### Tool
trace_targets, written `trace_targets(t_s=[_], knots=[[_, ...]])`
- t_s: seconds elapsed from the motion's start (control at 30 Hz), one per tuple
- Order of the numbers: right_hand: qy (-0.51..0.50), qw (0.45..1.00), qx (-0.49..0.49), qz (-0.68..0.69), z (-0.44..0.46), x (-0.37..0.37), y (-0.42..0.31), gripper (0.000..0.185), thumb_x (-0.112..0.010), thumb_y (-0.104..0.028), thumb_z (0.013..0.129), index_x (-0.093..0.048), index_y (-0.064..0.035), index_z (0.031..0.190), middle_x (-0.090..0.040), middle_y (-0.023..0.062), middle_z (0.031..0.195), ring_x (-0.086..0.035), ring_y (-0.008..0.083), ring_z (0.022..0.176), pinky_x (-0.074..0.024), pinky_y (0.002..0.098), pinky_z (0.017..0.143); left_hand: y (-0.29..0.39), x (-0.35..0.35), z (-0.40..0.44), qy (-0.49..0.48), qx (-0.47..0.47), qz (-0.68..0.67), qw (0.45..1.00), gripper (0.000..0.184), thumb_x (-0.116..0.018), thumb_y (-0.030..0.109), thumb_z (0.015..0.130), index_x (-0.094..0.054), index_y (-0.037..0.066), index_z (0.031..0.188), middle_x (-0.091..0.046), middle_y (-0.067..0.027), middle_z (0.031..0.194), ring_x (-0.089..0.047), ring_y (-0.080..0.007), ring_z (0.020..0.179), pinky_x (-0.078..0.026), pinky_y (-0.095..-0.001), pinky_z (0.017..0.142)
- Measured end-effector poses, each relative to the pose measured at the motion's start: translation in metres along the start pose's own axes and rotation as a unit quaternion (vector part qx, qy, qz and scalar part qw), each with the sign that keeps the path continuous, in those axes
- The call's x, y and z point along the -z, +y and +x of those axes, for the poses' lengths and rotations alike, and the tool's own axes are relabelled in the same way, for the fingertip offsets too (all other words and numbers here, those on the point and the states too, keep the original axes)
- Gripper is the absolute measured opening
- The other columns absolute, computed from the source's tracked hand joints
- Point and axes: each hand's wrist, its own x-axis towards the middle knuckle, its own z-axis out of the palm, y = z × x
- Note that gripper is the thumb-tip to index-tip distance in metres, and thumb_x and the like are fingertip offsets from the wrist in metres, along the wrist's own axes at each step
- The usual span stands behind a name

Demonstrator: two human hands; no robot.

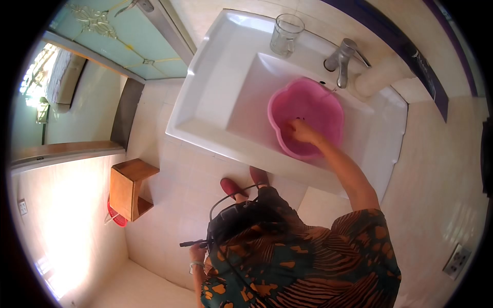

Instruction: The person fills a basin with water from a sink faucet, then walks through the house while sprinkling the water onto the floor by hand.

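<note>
A pink basin point(328, 105) with a wavy rim stands in the white sink point(246, 97). My right hand point(304, 132) reaches down inside it, fingers curled and pressed together near the basin's left wall. A few small dark specks point(300, 119) show beside the fingers; what they pinch, if anything, is hidden. Above the basin, a thin stream runs from the metal faucet point(342, 77). Down at my left side, my left hand point(197, 252) is closed at a black rod-like object point(191, 244), close to a black bag point(244, 223) at my waist.
A clear glass mug point(286, 35) stands on the sink's back edge. The sink's front edge point(246, 156) is before me. On the floor to the left are a wooden stool point(126, 187) and a red item point(118, 215). A glass door point(108, 33) stands at upper left.
</note>
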Motion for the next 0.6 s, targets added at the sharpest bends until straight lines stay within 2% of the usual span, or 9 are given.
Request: trace_targets(t_s=[0.07, 0.1, 0.17, 0.2, 0.23, 0.3, 0.4, 0.47, 0.6], knots=[[0.106, 0.980, -0.147, 0.089, 0.006, 0.000, 0.033, 0.019, -0.050, -0.009, 0.080, -0.056, -0.0008, 0.097, -0.058, 0.0226, 0.091, -0.058, 0.0327, 0.082, -0.0458, 0.0403, 0.069, -0.003, 0.002, 0.001, 0.000, -0.033, 0.012, 0.999, 0.039, -0.062, -0.002, 0.062, -0.061, -0.001, 0.101, -0.066, -0.0117, 0.079, -0.060, -0.0143, 0.062, -0.049, -0.0263, 0.056], [0.107, 0.979, -0.149, 0.088, 0.006, 0.006, 0.030, 0.019, -0.050, -0.009, 0.080, -0.056, -0.0008, 0.097, -0.058, 0.0226, 0.091, -0.058, 0.0327, 0.082, -0.0458, 0.0403, 0.069, 0.001, 0.001, 0.000, -0.002, -0.034, 0.012, 0.999, 0.039, -0.062, -0.002, 0.062, -0.061, -0.001, 0.101, -0.066, -0.0117, 0.079, -0.060, -0.0143, 0.062, -0.049, -0.0263, 0.056], [0.141, 0.949, -0.281, 0.000, 0.009, 0.017, 0.022, 0.020, -0.050, -0.010, 0.081, -0.055, -0.0012, 0.098, -0.059, 0.0209, 0.088, -0.058, 0.0316, 0.081, -0.0455, 0.0393, 0.068, 0.008, 0.001, 0.000, -0.003, -0.018, 0.043, 0.999, 0.039, -0.062, -0.002, 0.064, -0.061, -0.001, 0.102, -0.066, -0.0115, 0.079, -0.060, -0.0139, 0.062, -0.049, -0.0259, 0.056], [0.142, 0.949, -0.282, 0.002, 0.008, 0.008, 0.020, 0.020, -0.050, -0.010, 0.081, -0.055, -0.0012, 0.098, -0.059, 0.0209, 0.088, -0.058, 0.0316, 0.081, -0.0455, 0.0393, 0.068, 0.010, 0.002, -0.002, -0.002, -0.018, 0.045, 0.999, 0.039, -0.062, -0.002, 0.064, -0.061, -0.001, 0.102, -0.066, -0.0115, 0.079, -0.060, -0.0139, 0.062, -0.049, -0.0259, 0.056], [0.129, 0.982, -0.132, -0.026, 0.002, -0.007, 0.016, 0.019, -0.049, -0.010, 0.081, -0.055, -0.0003, 0.096, -0.059, 0.0208, 0.084, -0.058, 0.0321, 0.078, -0.0454, 0.0400, 0.067, 0.014, 0.004, -0.004, -0.003, -0.027, 0.037, 0.999, 0.039, -0.061, -0.002, 0.064, -0.061, 0.000, 0.102, -0.066, -0.0115, 0.079, -0.061, -0.0142, 0.062, -0.049, -0.0258, 0.056], [0.114, 0.991, 0.021, -0.058, 0.000, -0.009, 0.020, 0.018, -0.049, -0.009, 0.082, -0.055, 0.0006, 0.095, -0.059, 0.0208, 0.081, -0.058, 0.0326, 0.074, -0.0454, 0.0408, 0.065, 0.012, 0.000, 0.001, -0.006, -0.038, 0.024, 0.999, 0.039, -0.061, -0.003, 0.063, -0.060, 0.000, 0.103, -0.066, -0.0115, 0.079, -0.061, -0.0146, 0.063, -0.049, -0.0257, 0.057], [0.102, 0.988, -0.099, 0.059, 0.001, 0.001, 0.028, 0.018, -0.049, -0.010, 0.081, -0.055, 0.0011, 0.094, -0.059, 0.0208, 0.080, -0.058, 0.0333, 0.074, -0.0452, 0.0416, 0.066, -0.010, -0.002, 0.005, 0.009, -0.048, 0.054, 0.997, 0.038, -0.061, -0.003, 0.063, -0.062, 0.000, 0.101, -0.066, -0.0115, 0.083, -0.062, -0.0157, 0.064, -0.050, -0.0261, 0.058], [0.222, 0.943, -0.244, 0.051, 0.002, 0.011, 0.031, 0.021, -0.048, -0.011, 0.082, -0.055, 0.0010, 0.097, -0.059, 0.0216, 0.082, -0.058, 0.0333, 0.076, -0.0443, 0.0420, 0.067, -0.006, -0.002, 0.005, -0.003, -0.052, 0.072, 0.996, 0.038, -0.061, -0.004, 0.061, -0.063, 0.000, 0.098, -0.066, -0.0114, 0.089, -0.063, -0.0167, 0.067, -0.051, -0.0267, 0.061], [0.085, 0.988, -0.120, -0.056, -0.006, -0.007, 0.020, 0.021, -0.047, -0.012, 0.083, -0.055, 0.0011, 0.098, -0.059, 0.0223, 0.084, -0.058, 0.0352, 0.079, -0.0441, 0.0416, 0.067, -0.006, -0.002, 0.006, -0.010, -0.035, 0.038, 0.999, 0.039, -0.061, -0.004, 0.060, -0.063, 0.000, 0.099, -0.065, -0.0123, 0.090, -0.064, -0.0180, 0.069, -0.052, -0.0275, 0.063]])
